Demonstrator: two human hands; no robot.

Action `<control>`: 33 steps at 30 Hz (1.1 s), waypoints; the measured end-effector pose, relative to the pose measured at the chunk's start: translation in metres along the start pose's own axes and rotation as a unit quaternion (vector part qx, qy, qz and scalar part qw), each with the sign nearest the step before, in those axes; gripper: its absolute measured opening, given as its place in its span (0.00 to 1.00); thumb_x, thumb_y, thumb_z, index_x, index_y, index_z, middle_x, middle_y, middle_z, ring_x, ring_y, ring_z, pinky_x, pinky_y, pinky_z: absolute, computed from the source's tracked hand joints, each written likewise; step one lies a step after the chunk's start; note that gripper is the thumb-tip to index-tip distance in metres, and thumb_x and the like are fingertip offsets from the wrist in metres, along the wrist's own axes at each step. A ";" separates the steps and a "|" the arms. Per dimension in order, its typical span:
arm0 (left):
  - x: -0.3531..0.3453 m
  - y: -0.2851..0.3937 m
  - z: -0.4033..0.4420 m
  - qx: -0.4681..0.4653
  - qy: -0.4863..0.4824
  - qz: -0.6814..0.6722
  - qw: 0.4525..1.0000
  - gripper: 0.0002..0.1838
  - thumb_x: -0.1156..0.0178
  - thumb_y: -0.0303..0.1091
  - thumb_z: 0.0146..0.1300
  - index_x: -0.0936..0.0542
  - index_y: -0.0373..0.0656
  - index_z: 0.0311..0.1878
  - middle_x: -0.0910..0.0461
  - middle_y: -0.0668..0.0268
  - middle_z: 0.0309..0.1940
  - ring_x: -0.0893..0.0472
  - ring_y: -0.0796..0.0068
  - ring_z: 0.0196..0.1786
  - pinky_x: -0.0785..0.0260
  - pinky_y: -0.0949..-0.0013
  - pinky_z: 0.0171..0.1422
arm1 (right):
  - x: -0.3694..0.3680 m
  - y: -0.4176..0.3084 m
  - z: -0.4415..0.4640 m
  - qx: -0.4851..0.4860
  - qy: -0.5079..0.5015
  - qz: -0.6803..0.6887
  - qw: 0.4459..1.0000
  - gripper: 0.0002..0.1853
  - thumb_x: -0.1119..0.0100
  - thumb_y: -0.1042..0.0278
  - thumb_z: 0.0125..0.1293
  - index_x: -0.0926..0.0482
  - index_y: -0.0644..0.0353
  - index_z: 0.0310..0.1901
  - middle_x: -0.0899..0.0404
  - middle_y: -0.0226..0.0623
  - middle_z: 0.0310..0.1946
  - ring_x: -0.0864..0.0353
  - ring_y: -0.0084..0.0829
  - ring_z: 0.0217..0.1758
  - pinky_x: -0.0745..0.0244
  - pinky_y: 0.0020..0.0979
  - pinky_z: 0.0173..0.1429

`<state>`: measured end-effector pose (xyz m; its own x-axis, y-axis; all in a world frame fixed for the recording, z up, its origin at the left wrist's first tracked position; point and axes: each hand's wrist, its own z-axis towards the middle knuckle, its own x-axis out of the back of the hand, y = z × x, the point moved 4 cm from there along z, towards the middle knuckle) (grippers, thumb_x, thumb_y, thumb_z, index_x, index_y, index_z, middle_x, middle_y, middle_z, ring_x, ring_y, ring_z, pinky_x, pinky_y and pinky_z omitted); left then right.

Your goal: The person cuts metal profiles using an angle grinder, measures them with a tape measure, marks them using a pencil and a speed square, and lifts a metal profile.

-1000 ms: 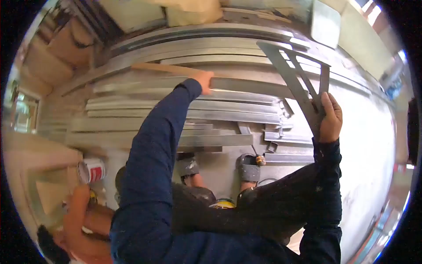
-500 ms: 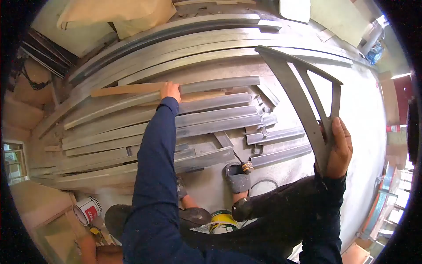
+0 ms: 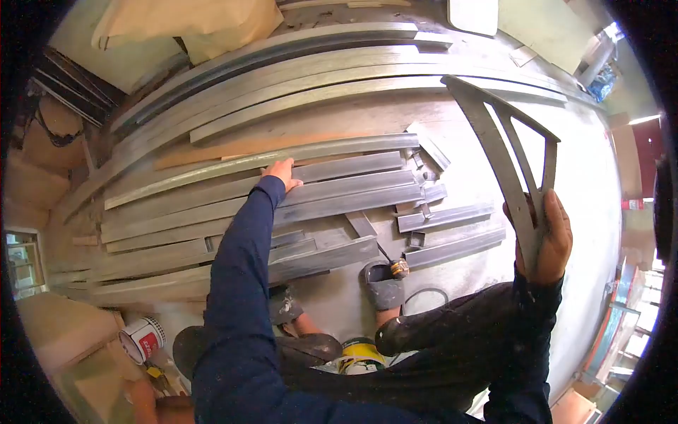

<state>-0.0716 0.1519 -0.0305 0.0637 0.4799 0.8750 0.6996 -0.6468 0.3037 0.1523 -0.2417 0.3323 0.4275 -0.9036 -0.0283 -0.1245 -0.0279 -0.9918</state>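
Observation:
My left hand (image 3: 282,174) reaches over a row of long grey metal bars. Its fingers and thumb close across one metal bar (image 3: 353,168), just below the curved-looking uppermost bar (image 3: 353,145) of the row. On the right, my right hand (image 3: 554,237) grips a flat metal set square (image 3: 487,131) by its narrow lower end. The set square is held up off the floor, its wide end pointing away from me, with long cut-outs in its middle. Fingers behind the square are partly hidden.
Short metal offcuts (image 3: 452,218) lie at the bars' right ends. Longer bars (image 3: 304,99) stretch across the floor beyond. A tape measure (image 3: 399,268) rests by my foot. A yellow bucket (image 3: 360,353) stands between my legs, a white-and-red bucket (image 3: 143,339) at left.
My left hand has shifted from the uppermost bar to the one below it. The uppermost bar has moved slightly nearer. The set square has moved a little to the right in my right hand.

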 end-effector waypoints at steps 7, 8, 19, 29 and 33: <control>-0.002 0.007 0.014 -0.112 -0.062 0.118 0.985 0.25 0.28 0.52 0.57 0.18 0.38 0.44 0.17 0.44 0.45 0.18 0.44 0.51 0.26 0.49 0.58 | 0.011 0.006 0.005 -0.006 0.014 0.006 1.000 0.20 0.50 0.57 0.77 0.24 0.71 0.50 0.17 0.45 0.39 0.16 0.36 0.39 0.18 0.38 0.50; 0.009 0.008 0.014 -0.068 -0.005 0.072 0.995 0.21 0.32 0.50 0.61 0.17 0.40 0.45 0.16 0.46 0.46 0.18 0.44 0.51 0.26 0.48 0.58 | 0.010 0.005 0.005 0.008 0.004 0.027 1.000 0.19 0.50 0.58 0.77 0.24 0.70 0.52 0.18 0.44 0.38 0.16 0.36 0.40 0.18 0.39 0.51; 0.071 -0.009 -0.044 0.069 0.074 -0.033 0.994 0.13 0.31 0.39 0.59 0.13 0.47 0.46 0.15 0.52 0.45 0.16 0.49 0.51 0.24 0.52 0.58 | 0.020 -0.021 -0.007 0.026 -0.041 0.162 0.986 0.17 0.52 0.58 0.78 0.24 0.67 0.49 0.19 0.42 0.40 0.17 0.34 0.42 0.19 0.40 0.54; 0.003 0.003 -0.014 0.023 0.068 0.048 0.996 0.25 0.28 0.38 0.57 0.21 0.39 0.57 0.18 0.52 0.53 0.22 0.50 0.60 0.29 0.53 0.66 | 0.014 -0.015 -0.007 0.019 0.034 0.129 0.991 0.18 0.50 0.58 0.77 0.24 0.69 0.50 0.19 0.44 0.40 0.17 0.36 0.42 0.16 0.39 0.50; -0.003 0.011 -0.008 0.117 -0.007 0.101 0.988 0.26 0.28 0.38 0.58 0.23 0.40 0.58 0.19 0.52 0.54 0.23 0.53 0.62 0.30 0.50 0.67 | 0.006 -0.015 -0.005 -0.004 0.045 0.067 0.997 0.22 0.50 0.56 0.76 0.25 0.72 0.52 0.19 0.47 0.39 0.16 0.37 0.39 0.16 0.39 0.47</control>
<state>-0.0693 0.1389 -0.0268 0.2279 0.3640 0.9031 0.8171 -0.5759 0.0259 0.1527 -0.2487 0.3473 0.3241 -0.9344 -0.1478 -0.1824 0.0915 -0.9790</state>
